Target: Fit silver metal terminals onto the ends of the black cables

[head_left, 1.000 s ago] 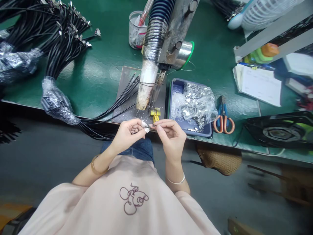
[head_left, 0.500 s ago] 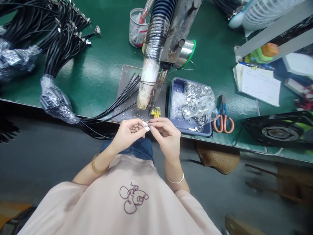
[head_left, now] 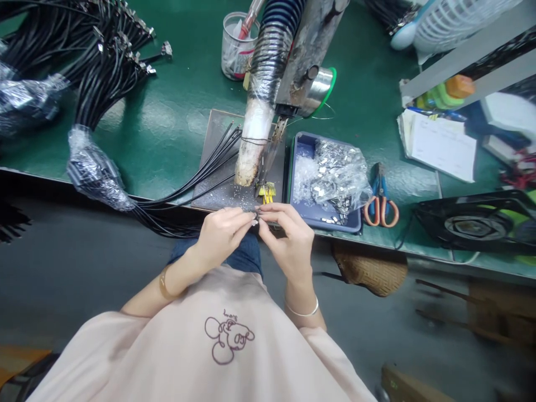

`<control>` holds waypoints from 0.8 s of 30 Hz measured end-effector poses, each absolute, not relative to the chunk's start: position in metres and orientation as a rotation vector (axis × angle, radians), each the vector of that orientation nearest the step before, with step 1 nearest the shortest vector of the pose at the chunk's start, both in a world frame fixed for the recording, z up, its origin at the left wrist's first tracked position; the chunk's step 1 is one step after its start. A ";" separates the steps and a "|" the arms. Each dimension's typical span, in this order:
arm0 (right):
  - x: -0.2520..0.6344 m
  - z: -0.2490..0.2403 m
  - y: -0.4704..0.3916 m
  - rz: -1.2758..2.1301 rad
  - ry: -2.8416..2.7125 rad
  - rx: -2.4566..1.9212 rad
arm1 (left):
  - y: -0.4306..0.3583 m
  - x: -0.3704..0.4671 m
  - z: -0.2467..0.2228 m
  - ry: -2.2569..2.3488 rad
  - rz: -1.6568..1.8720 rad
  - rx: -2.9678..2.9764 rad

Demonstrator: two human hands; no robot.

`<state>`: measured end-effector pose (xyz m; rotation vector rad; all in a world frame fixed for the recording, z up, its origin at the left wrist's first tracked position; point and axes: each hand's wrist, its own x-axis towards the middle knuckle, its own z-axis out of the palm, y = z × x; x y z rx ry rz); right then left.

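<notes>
At the bench's front edge, my left hand (head_left: 221,234) and my right hand (head_left: 288,234) meet with fingertips almost touching. Between them is a small dark and silvery connector piece (head_left: 257,216), pinched by both hands and largely covered by the fingers. Black cables (head_left: 167,218) run from a plastic-wrapped bundle (head_left: 94,167) toward my left hand; whether one reaches the piece is hidden. Just beyond the fingertips stands a yellow clip-like fixture (head_left: 267,192) below a soldering tip (head_left: 272,151). The wrapped end of a fume hose (head_left: 251,151) hangs beside it.
Right of my hands lies a blue tray (head_left: 324,223) with bagged metal connector shells (head_left: 339,173). Beside it are orange-handled pliers (head_left: 382,204) and a black fan (head_left: 477,223). A solder spool (head_left: 320,92) and a plastic cup (head_left: 237,47) stand farther back. Finished-looking cable bundles (head_left: 109,72) fill the left.
My left hand has turned so its back faces up more, with the white-covered fingertips now tucked from sight. My right hand has shifted slightly right, its fingers still pinching the piece.
</notes>
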<state>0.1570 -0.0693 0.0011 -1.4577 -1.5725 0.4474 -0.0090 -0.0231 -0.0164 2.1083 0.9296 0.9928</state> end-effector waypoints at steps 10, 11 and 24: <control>0.147 -0.006 -0.069 0.736 -1.277 -1.375 | -0.033 -0.002 -0.008 0.861 0.872 1.281; 0.146 -0.007 -0.069 0.708 -1.291 -1.389 | -0.031 -0.003 -0.008 0.843 0.856 1.193; 0.144 -0.009 -0.073 0.018 -1.639 -1.274 | -0.014 -0.006 -0.003 0.820 0.843 1.060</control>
